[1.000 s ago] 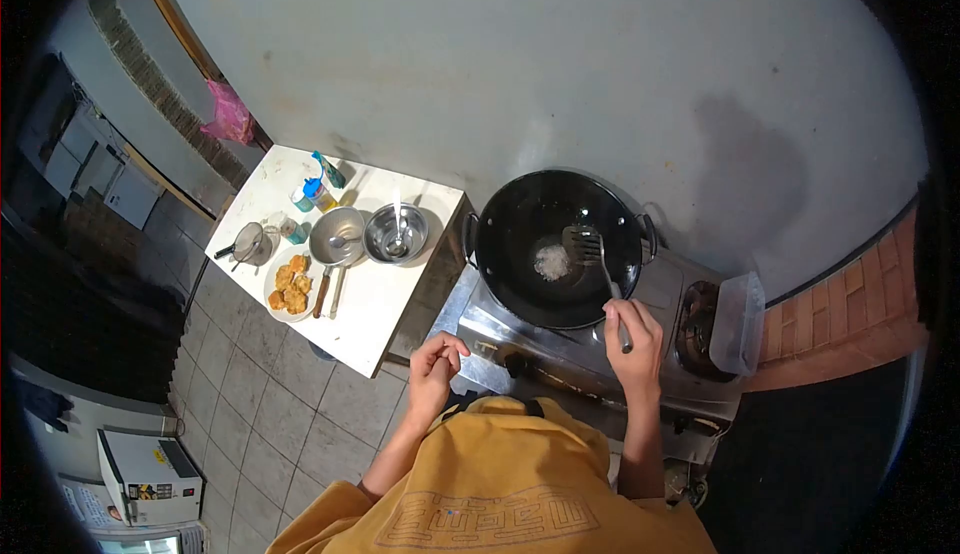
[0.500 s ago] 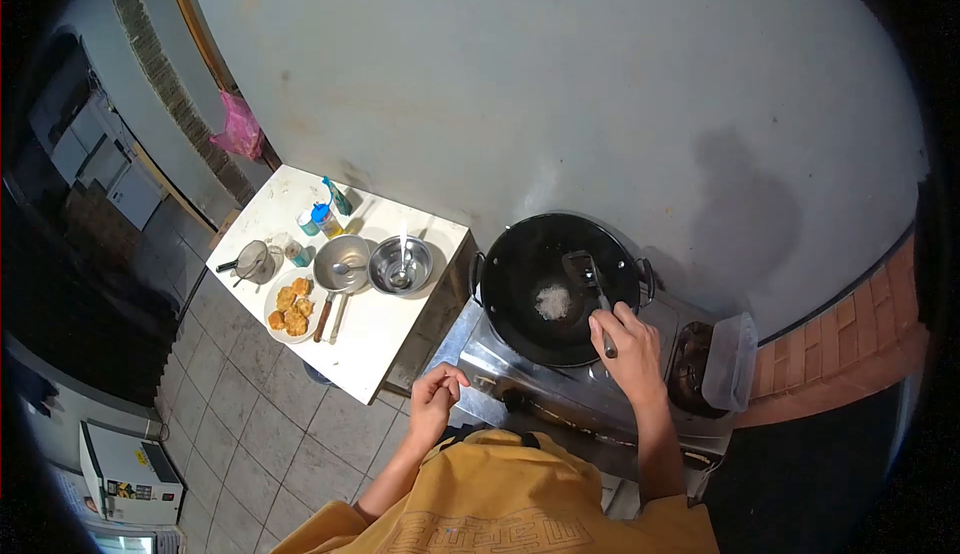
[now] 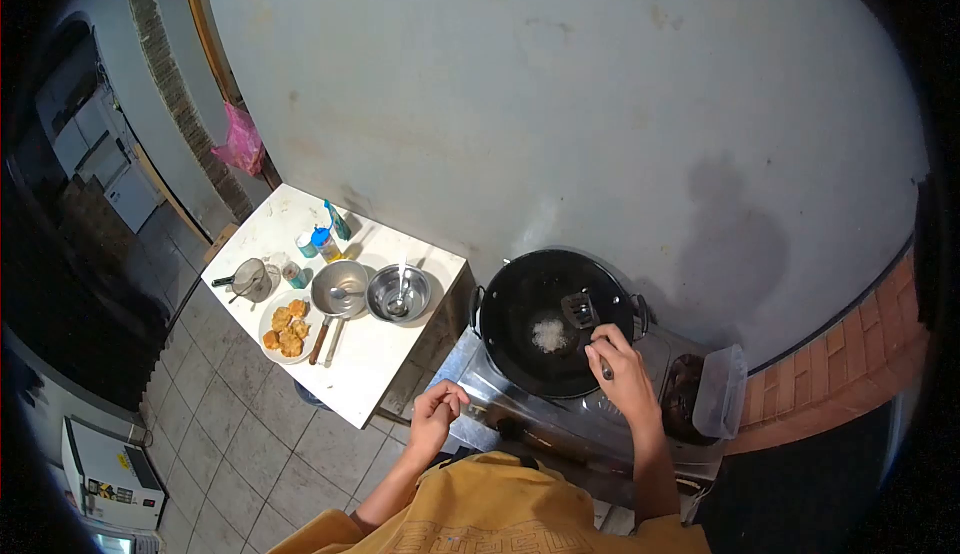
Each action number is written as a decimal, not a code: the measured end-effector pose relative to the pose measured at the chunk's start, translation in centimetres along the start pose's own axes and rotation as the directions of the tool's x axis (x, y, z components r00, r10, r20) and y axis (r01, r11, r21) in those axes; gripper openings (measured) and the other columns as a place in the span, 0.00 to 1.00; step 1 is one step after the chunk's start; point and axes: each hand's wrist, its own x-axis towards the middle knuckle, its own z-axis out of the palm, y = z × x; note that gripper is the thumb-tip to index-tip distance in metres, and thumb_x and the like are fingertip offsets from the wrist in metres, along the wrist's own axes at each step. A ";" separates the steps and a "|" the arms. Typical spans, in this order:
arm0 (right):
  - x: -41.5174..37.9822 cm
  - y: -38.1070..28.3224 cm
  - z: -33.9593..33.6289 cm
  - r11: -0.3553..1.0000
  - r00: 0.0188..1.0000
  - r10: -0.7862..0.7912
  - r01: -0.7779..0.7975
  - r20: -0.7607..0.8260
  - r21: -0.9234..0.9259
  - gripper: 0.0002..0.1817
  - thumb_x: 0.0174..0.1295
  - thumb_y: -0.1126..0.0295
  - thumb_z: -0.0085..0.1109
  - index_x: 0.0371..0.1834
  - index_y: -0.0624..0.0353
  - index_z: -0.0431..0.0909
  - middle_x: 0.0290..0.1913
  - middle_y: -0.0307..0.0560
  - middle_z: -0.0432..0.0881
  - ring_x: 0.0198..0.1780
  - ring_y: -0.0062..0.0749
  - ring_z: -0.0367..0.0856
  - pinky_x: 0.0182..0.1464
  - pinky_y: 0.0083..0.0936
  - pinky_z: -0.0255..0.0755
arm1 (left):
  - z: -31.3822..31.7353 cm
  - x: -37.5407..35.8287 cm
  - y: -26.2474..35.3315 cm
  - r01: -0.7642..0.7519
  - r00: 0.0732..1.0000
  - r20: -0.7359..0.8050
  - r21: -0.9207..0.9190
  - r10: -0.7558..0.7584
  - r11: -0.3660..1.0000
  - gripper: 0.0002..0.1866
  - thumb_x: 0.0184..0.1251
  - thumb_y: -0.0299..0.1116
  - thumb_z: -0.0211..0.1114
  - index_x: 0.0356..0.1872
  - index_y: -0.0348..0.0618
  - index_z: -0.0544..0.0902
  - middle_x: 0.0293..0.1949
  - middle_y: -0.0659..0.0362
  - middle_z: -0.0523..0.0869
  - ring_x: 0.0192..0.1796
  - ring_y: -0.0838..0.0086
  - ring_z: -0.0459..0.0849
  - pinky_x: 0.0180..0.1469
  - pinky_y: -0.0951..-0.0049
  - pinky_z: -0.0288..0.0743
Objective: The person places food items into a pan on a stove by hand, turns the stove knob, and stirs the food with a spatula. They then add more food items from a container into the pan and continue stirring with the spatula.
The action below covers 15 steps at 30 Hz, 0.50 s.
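My right hand [image 3: 622, 369] is closed around the handle of a slotted spatula [image 3: 578, 308]. Its dark slotted head hangs over the right part of a black wok [image 3: 508, 359] with two loop handles, standing on a metal gas stove [image 3: 545, 424]. Left of the spatula head, a pale, bubbling patch of frying food [image 3: 548, 335] lies in the wok. My left hand [image 3: 434, 422] is held in front of the stove's left corner, fingers curled in, with nothing showing in them.
On the white table [image 3: 385, 369] at left are a plate of golden fried pieces [image 3: 289, 328], a saucepan [image 3: 338, 279], a steel bowl [image 3: 385, 304] with a spoon, a strainer [image 3: 250, 280] and small bottles [image 3: 325, 244]. A clear plastic container [image 3: 718, 394] stands right of the stove.
The spatula head has turned and shifted slightly lower, and its slots now show. My right hand grips it still. The view has tilted a little; my left hand stays curled in place.
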 end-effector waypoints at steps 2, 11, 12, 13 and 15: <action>0.0 -0.1 0.1 0.994 0.997 -0.015 0.023 -0.080 0.105 0.07 0.68 0.75 0.58 0.35 0.68 0.74 0.38 0.52 0.77 0.35 0.52 0.79 0.40 0.31 0.74 | -0.2 0.4 -0.1 -0.019 1.000 0.011 0.007 0.019 1.000 0.17 0.52 0.13 0.40 0.35 0.34 0.79 0.17 0.69 0.65 0.20 0.87 0.57 0.24 0.80 0.47; -1.6 0.0 0.1 0.868 0.859 0.439 -0.331 -0.262 0.370 0.12 0.70 0.73 0.56 0.31 0.71 0.76 0.30 0.44 0.77 0.23 0.24 0.76 0.28 0.23 0.68 | -0.3 0.8 0.1 -0.019 0.999 0.030 0.000 0.019 1.000 0.18 0.51 0.13 0.41 0.35 0.35 0.79 0.17 0.69 0.66 0.20 0.86 0.57 0.24 0.80 0.48; -2.0 0.6 0.4 0.857 0.847 0.449 -0.317 -0.285 0.407 0.12 0.71 0.72 0.55 0.30 0.69 0.77 0.30 0.42 0.77 0.21 0.20 0.74 0.26 0.21 0.66 | -0.3 0.8 0.1 -0.015 0.999 0.028 0.004 0.015 1.000 0.18 0.51 0.13 0.41 0.35 0.35 0.79 0.17 0.69 0.66 0.20 0.86 0.57 0.24 0.80 0.48; -2.2 0.9 0.6 0.844 0.833 0.459 -0.301 -0.307 0.444 0.14 0.72 0.70 0.54 0.30 0.68 0.77 0.30 0.40 0.77 0.20 0.17 0.72 0.24 0.20 0.65 | -0.3 0.8 0.1 -0.018 0.999 0.033 0.007 0.017 1.000 0.18 0.51 0.13 0.41 0.35 0.35 0.79 0.17 0.69 0.66 0.20 0.86 0.57 0.24 0.80 0.48; -2.4 0.7 0.3 0.806 0.816 0.500 -0.315 -0.290 0.501 0.14 0.74 0.70 0.53 0.30 0.68 0.77 0.31 0.40 0.77 0.21 0.17 0.73 0.23 0.18 0.64 | -0.3 0.6 0.0 0.003 1.000 0.031 -0.019 -0.003 1.000 0.18 0.51 0.14 0.41 0.35 0.35 0.79 0.17 0.69 0.66 0.20 0.86 0.58 0.24 0.80 0.48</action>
